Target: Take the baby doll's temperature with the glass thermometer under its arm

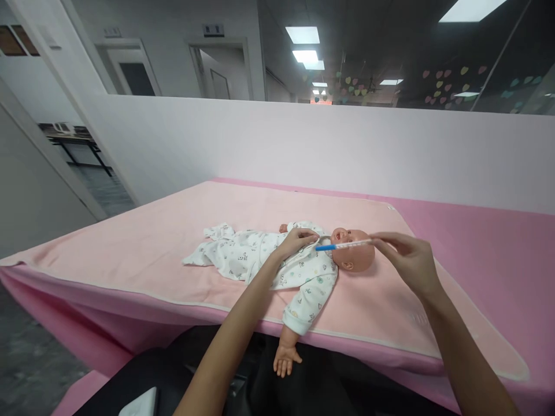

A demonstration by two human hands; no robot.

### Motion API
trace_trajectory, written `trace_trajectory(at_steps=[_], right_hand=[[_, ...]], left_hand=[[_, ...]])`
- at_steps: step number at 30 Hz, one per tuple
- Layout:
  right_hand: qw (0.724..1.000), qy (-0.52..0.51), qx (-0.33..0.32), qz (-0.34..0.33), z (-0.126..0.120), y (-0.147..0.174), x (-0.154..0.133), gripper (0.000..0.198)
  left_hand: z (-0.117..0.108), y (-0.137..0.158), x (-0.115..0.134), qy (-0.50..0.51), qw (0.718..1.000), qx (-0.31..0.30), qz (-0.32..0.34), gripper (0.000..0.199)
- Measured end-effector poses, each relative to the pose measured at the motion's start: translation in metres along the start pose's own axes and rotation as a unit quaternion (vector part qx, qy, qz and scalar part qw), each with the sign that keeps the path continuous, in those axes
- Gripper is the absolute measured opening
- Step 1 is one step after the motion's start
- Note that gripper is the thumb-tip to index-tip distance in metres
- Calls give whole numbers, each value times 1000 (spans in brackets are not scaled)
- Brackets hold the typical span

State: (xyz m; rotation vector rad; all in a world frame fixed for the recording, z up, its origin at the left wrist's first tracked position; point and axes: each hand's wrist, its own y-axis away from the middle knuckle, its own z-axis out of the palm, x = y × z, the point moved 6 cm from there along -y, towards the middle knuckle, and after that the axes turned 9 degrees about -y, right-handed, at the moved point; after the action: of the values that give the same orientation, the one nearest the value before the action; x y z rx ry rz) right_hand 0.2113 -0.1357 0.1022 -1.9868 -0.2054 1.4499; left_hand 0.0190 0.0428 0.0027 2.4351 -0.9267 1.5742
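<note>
A baby doll (pixel 355 257) lies on its back, its head to the right, dressed in a white patterned outfit (pixel 243 254). Between the thumb and fingers of my right hand (pixel 410 257) is a slim thermometer (pixel 344 245), white with a blue end. It is held by its right end, above the doll's head, and the blue end points left toward the collar. My left hand (pixel 299 240) rests over the doll's chest, its fingers pinching the outfit's front near the neckline. One doll hand (pixel 286 358) hangs past the table's near edge.
A pale pink blanket (pixel 165 248) lies over a brighter pink cloth (pixel 489 248) on the table. A white low wall (pixel 325 150) with glass above stands behind. At the lower left, part of a white object (pixel 141 403) shows on something black.
</note>
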Motion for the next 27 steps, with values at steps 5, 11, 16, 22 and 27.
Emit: trace_trajectory(at_steps=[5, 11, 16, 22, 27], right_hand=[[984, 13, 46, 174, -32, 74, 90, 28], [964, 227, 34, 135, -40, 112, 125, 28], [924, 374, 40, -70, 2, 109, 89, 28], [946, 284, -65, -144, 105, 51, 52, 28], [945, 296, -97, -102, 150, 9, 66, 34]], left_hand=[[-1, -4, -3, 29, 999, 2, -28, 35], [-3, -1, -3, 93, 995, 7, -38, 37], [-4, 3, -3, 99, 994, -4, -48, 40], [-4, 4, -3, 114, 992, -9, -47, 31], [-5, 3, 0, 128, 991, -2, -31, 24]])
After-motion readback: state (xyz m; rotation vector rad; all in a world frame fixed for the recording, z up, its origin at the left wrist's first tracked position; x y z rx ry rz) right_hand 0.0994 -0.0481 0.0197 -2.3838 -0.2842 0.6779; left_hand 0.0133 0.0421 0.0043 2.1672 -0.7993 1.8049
